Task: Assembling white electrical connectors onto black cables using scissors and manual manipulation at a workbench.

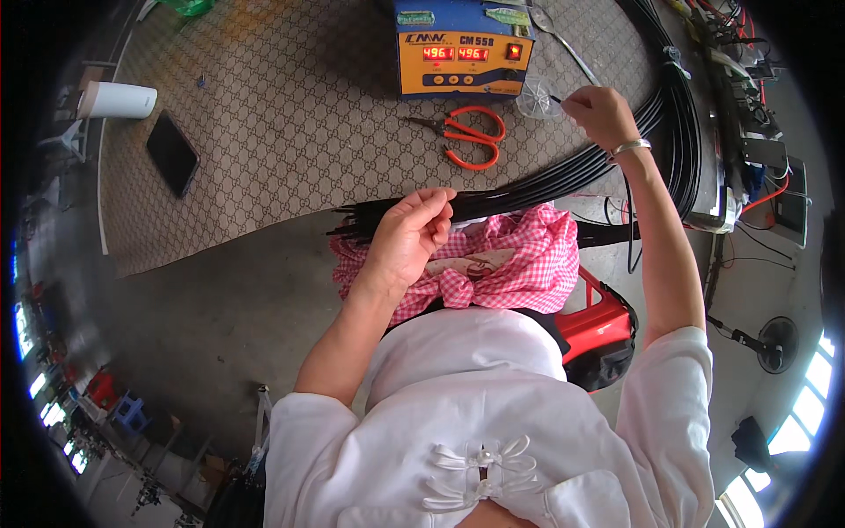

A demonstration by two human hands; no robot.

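Note:
My right hand is closed in a pinch on a black cable; its short tip pokes out beside a small clear plastic dish. Across my lap and along the table edge lies a thick bundle of black cables, curving up at the right. My left hand is closed over the bundle near its cut ends, thumb and forefinger together; what they pinch is too small to make out. Orange-handled cutters rest on the table between my hands. Behind them stands a blue and yellow box with a red digital display.
The brown patterned table cover carries a dark phone and a white cup at the left. Wires and equipment crowd the right side. A pink checked cloth covers my lap. A red stool shows at my right side.

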